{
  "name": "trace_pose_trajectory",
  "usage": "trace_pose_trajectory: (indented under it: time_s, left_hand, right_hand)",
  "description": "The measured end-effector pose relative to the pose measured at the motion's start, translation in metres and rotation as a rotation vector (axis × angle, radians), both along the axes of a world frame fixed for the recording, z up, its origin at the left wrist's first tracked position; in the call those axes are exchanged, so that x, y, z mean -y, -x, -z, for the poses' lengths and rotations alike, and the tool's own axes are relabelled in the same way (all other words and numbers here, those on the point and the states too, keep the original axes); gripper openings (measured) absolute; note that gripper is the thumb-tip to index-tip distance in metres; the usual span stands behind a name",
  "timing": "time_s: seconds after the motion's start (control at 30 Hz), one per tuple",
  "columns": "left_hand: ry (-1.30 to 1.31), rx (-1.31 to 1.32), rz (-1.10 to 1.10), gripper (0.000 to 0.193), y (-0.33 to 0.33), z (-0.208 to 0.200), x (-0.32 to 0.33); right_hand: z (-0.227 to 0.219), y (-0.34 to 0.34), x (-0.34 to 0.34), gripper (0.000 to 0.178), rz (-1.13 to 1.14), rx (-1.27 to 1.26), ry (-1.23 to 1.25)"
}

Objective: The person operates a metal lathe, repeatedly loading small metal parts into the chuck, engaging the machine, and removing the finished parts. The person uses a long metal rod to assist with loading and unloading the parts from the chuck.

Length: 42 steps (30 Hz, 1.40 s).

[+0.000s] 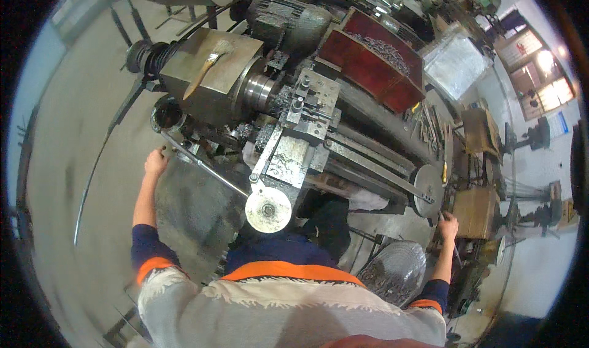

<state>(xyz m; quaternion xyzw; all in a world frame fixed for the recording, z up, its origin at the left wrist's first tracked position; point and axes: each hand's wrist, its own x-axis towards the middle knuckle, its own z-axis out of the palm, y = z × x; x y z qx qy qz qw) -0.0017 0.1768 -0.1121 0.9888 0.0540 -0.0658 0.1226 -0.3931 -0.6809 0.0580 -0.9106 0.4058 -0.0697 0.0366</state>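
A small metal lathe [288, 158] lies across the view in front of me. My left hand [156, 162] is closed at its left front, just below the end of a long metal lever [205, 167]; what its fingers hold is hidden. Out to the right, my right hand [448, 225] wraps round a short handle [440, 217] at the lower edge of a round metal handwheel [427, 190]. Between my hands, a pale round disc [268, 210] sits at the near end of the tool slide [288, 161]. Metal shavings cling round the spindle [259, 91].
A wooden-handled brush [205, 72] rests on the headstock cover [215, 57]. Behind the slide stands a red box [368, 72] of small metal pieces [386, 53]. A basket [396, 271] of metal bits is at lower right, with a cardboard box [475, 213] beyond my right hand.
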Motion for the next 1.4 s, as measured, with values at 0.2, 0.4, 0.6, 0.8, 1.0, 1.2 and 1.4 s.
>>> trace_pose_trajectory:
  time_s: [0.2,0.4,0.6,0.8,1.0,1.2,1.4]
  left_hand:
    - [0.906,0.185,-0.277,0.045,0.012,-0.064,0.019]
    - [0.946,0.229,-0.396,0.032,-0.016,-0.052,0.073]
    - [1.163,0.291,-0.478,0.017,-0.025,-0.056,0.100]
    - [1.369,0.239,-0.598,0.025,-0.010,-0.076,0.116]
    - [1.267,0.431,-0.673,0.033,-0.032,-0.043,0.115]
    - [1.303,0.481,-0.666,0.016,-0.027,-0.051,0.124]
    - [1.305,0.498,-0.662,0.006,-0.026,-0.055,0.128]
  right_hand:
    - [0.059,0.064,0.095,0.048,0.287,-0.300,-0.075]
    - [0.068,0.067,0.110,0.042,0.301,-0.447,-0.040]
    - [0.056,0.078,0.029,0.039,0.394,-0.374,0.068]
    - [0.077,0.113,-0.004,0.043,0.476,-0.309,0.068]
    - [0.084,0.145,-0.021,0.042,0.541,-0.257,0.012]
    - [0.072,0.129,-0.061,0.041,0.561,-0.194,-0.070]
    - [0.077,0.129,-0.062,0.042,0.652,-0.221,-0.058]
